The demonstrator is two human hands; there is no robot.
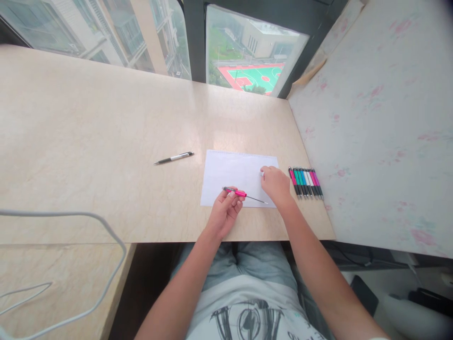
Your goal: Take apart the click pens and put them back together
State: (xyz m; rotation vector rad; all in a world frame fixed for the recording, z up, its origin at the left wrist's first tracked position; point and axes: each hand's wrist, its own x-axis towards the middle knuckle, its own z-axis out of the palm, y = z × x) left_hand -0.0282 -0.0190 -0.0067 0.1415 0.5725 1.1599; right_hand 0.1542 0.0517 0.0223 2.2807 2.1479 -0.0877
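Note:
My left hand (226, 211) is closed on a pink pen barrel (236, 191), held over the lower part of a white sheet of paper (215, 170). A thin dark refill (256, 199) sticks out of the barrel's open end, pointing right. My right hand (275, 184) is over the right side of the sheet with its fingers pinched. A small pale bit shows at those fingertips, too little to name. Just right of that hand, several capped-colour click pens (305, 183) in pink, green, blue, white and purple lie side by side.
A white and black pen (174, 158) lies left of the paper on the cream table (106, 141). A papered wall (371, 132) bounds the right side, and windows (255, 56) stand behind. A grey cable (113, 231) loops at the lower left.

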